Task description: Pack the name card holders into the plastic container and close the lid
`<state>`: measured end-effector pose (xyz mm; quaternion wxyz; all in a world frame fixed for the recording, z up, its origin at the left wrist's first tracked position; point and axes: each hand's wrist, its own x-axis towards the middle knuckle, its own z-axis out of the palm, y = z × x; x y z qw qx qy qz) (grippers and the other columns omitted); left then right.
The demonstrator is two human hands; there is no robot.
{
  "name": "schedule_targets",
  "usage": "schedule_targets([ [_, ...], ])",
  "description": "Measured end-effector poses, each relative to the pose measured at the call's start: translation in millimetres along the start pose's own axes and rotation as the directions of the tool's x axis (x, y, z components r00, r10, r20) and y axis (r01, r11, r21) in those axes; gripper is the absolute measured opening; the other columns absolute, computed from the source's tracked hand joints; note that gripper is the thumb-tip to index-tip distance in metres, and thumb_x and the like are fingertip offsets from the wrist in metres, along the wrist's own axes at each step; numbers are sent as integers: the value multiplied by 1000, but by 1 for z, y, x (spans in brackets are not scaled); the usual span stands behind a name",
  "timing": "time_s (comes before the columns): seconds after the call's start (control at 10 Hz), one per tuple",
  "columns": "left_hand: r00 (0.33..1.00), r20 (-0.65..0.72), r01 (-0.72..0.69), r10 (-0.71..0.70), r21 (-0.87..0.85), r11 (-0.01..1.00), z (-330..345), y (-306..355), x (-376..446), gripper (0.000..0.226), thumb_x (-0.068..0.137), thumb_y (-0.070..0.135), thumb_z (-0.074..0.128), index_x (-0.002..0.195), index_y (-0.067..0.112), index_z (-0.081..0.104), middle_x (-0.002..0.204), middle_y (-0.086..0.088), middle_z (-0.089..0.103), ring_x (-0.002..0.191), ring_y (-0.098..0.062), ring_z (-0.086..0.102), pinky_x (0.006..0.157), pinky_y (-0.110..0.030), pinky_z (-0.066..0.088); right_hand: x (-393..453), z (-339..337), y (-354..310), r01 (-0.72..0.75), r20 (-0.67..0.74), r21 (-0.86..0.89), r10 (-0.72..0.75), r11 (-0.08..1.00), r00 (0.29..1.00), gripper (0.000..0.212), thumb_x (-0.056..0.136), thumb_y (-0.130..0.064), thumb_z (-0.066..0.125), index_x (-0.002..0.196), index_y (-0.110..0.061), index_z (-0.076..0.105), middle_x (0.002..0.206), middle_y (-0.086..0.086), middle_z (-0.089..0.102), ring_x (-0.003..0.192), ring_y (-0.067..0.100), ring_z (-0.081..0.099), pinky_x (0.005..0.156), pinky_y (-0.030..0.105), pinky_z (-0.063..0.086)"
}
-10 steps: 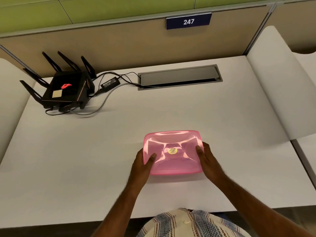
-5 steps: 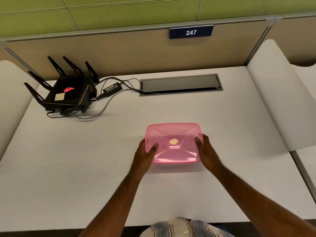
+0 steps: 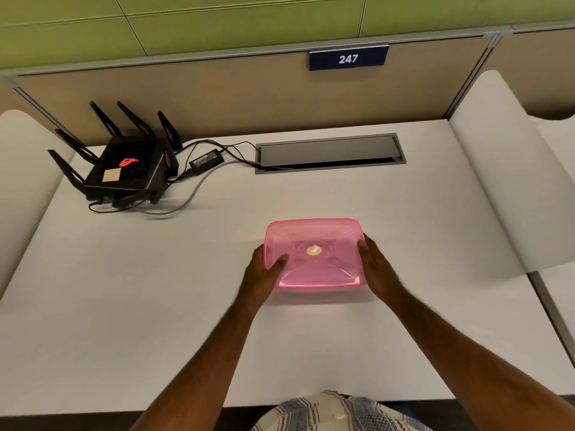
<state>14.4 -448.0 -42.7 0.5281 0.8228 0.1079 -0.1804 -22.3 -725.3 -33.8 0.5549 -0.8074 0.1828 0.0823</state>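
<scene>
A pink translucent plastic container (image 3: 314,269) sits on the white desk (image 3: 155,306) with its lid on; a round gold sticker marks the lid's centre. My left hand (image 3: 261,275) grips its left side, thumb on top of the lid. My right hand (image 3: 378,272) grips the right side, thumb at the lid's edge. No name card holders are visible; the inside is too hazy to read through the lid.
A black router (image 3: 124,169) with several antennas stands at the back left, with a power brick (image 3: 205,158) and cables running to a grey cable hatch (image 3: 329,152). Curved white dividers (image 3: 497,169) flank the desk. A sign reading 247 (image 3: 348,59) hangs on the partition.
The container and both hands sit a little farther from me on the desk than a second ago; the view has tilted up. The grip on both sides is unchanged.
</scene>
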Motion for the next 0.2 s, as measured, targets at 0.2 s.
schedule_targets([
  [0.2,995,-80,-55,53,-17,998,-5,-3,-16,47,98,56,49,139,34,48,128,14,62,120,-12,60,95,-28,47,-19,-14,14,46,-241,-117,-73,992,968,44,102,-50,23,125,-39,58,116,-13,69,114,14,62,99,40,49],
])
